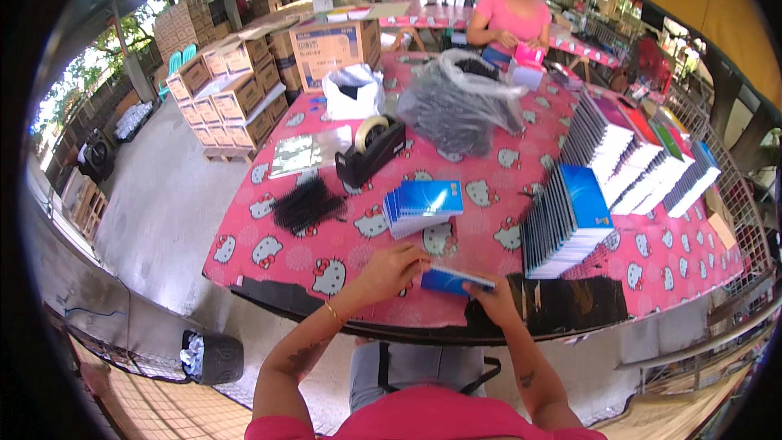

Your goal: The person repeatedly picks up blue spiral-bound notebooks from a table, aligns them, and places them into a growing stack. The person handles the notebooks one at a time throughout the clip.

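Note:
A blue-covered notebook (pixel 446 281) lies near the table's front edge, its long bound edge on the far side. My right hand (pixel 495 300) grips its right end, thumb on the cover. At the notebook's left far corner, my left hand (pixel 397 269) is closed in a pinch; what is between the fingertips is too small to make out. Just beyond stands a small stack of blue notebooks (pixel 425 205). A pile of black plastic binding coils (pixel 307 205) lies to its left. Right of my hands, a taller stack of blue notebooks (pixel 568 224) shows dark coils.
A black tape dispenser (pixel 372 153), a clear plastic sheet (pixel 305 153), a white bag (pixel 353 91) and a big bag of dark coils (pixel 460 106) sit farther back. More notebook stacks (pixel 607 134) line the right. Across the table, a person (pixel 517 20) handles pink notebooks. Cartons (pixel 338 53) stand behind.

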Tool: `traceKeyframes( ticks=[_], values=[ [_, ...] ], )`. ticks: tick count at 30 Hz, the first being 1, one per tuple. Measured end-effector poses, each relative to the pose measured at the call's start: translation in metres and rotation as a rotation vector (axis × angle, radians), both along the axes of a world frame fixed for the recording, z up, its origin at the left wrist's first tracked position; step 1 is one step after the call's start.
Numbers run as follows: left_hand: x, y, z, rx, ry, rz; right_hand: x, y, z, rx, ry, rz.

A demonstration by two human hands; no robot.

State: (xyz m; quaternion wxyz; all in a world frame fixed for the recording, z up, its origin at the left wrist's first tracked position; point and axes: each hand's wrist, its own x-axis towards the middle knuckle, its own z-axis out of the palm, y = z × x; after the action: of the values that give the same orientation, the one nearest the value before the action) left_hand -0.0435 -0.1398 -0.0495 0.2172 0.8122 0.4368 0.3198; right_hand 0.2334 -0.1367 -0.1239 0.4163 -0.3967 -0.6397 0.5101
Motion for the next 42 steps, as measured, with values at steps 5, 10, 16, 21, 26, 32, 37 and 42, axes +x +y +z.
traceKeyframes(
  ticks=[5, 10, 16, 21, 26, 32, 37, 42],
  values=[
    [0.03, -0.011, 0.012, 0.214, 0.45, 0.247, -0.006, -0.008, 0.009, -0.064, 0.115, -0.039],
    [0.056, -0.052, -0.043, 0.425, 0.588, 0.319, -0.013, -0.013, 0.029, -0.129, 0.186, -0.184],
    [0.057, -0.038, -0.016, 0.393, 0.708, 0.324, -0.015, -0.022, 0.041, -0.139, 0.178, -0.17],
    [0.064, -0.041, -0.008, 0.476, 0.702, 0.342, -0.017, -0.025, 0.036, -0.15, 0.204, -0.109],
    [0.069, -0.065, 0.005, 0.434, 0.612, 0.165, -0.009, -0.03, 0.053, -0.171, 0.208, -0.127],
    [0.064, -0.037, 0.005, 0.488, 0.76, 0.189, -0.01, -0.029, 0.04, -0.179, 0.154, -0.102],
    [0.073, -0.028, 0.01, 0.517, 0.577, 0.228, -0.018, -0.031, 0.045, -0.153, 0.193, -0.07],
    [0.075, -0.055, -0.023, 0.436, 0.54, 0.092, -0.013, -0.024, 0.047, -0.079, 0.209, -0.055]
  ],
)
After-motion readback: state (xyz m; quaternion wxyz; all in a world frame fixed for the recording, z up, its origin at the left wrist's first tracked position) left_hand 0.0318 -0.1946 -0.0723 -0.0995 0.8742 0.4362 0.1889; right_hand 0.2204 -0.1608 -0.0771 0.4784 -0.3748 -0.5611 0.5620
